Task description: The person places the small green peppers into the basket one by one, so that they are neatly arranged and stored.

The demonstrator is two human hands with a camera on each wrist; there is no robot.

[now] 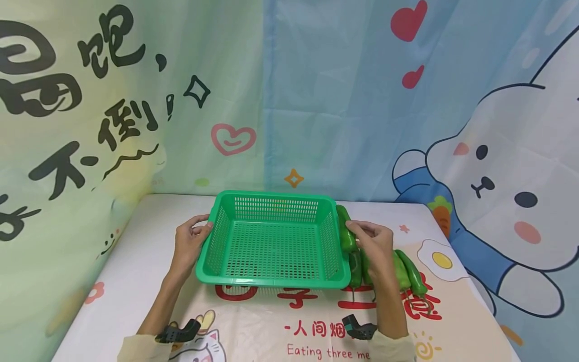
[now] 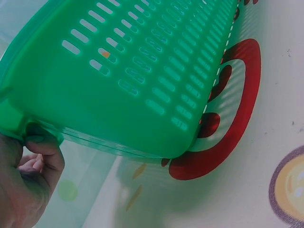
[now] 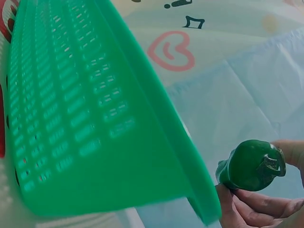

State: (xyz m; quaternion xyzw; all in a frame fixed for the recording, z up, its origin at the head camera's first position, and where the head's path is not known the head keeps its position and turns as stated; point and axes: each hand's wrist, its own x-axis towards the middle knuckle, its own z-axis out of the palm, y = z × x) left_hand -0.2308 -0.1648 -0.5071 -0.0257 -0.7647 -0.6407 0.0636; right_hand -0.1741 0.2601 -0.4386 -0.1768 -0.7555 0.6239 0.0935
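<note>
A green plastic basket with slotted walls is held at its left rim by my left hand. In the left wrist view, the thumb and curled fingers pinch the basket's edge. Past the basket's right side, my right hand grips a long green pepper lengthwise beside the rim. The right wrist view shows that pepper's stem end between thumb and fingers, apart from the basket wall. Inside the basket only its slotted floor shows.
Several more green peppers lie in a row on the printed tablecloth, partly hidden behind my right hand and forearm. A patterned cloth curtain hangs along the table's far edge.
</note>
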